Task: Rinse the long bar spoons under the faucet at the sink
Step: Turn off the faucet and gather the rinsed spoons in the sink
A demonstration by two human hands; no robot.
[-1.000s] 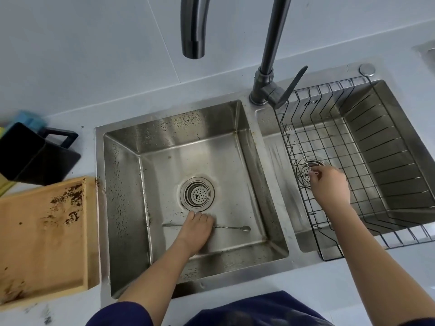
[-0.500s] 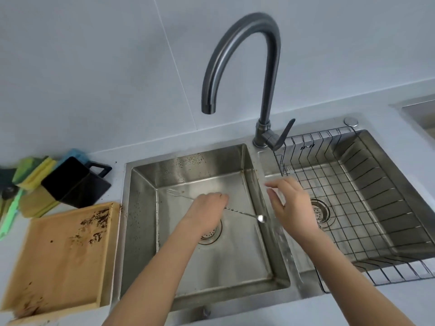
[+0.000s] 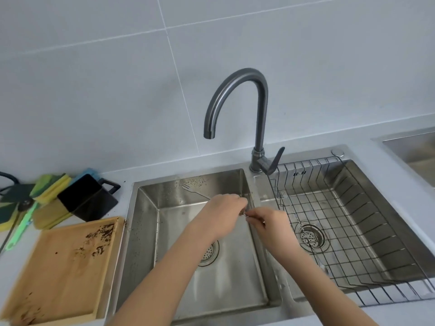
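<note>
The thin steel bar spoon (image 3: 195,193) vanishes mid-shaft under the left hand (image 3: 223,211), its bowl end hidden by the right hand's (image 3: 268,223) grip. The light wooden tray (image 3: 61,271) and the far-right steel basin (image 3: 414,149) are cut by the edges.

Wooden tray (image 3: 58,267), stained with dark residue, sits left on the counter (image 3: 388,316). Black cup (image 3: 87,200) lies tipped behind it, beside sponges (image 3: 50,184). Green brush (image 3: 22,225) nearby.
</note>
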